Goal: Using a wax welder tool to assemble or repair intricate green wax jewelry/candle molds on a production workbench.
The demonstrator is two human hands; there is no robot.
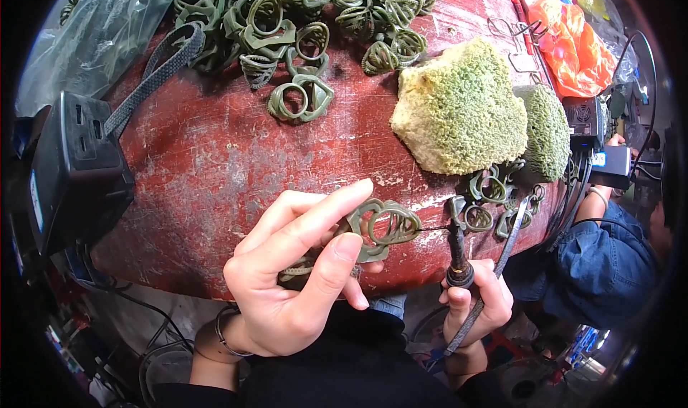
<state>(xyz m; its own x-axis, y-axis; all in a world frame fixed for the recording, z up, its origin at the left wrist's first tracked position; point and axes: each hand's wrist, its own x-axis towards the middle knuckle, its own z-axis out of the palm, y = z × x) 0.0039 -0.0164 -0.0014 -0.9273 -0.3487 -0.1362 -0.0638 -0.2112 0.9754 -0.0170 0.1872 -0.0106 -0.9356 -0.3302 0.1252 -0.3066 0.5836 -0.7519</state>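
Note:
My left hand holds a green openwork ring piece between its fingers, with more green pieces partly hidden in the palm. My right hand grips a black pen-like tool with a dark collar; its thin tip reaches to the right edge of the held piece, and I cannot tell whether they touch. A long, narrow grey tool with a silvery end also runs through my right hand. Just beyond it, several loose green ring pieces lie on the red, scuffed table.
A heap of green pieces lies at the back. Two rough green spongy blocks sit right of centre. A black box with a strap and clear plastic are left; an orange bag, cabled boxes and another person are right.

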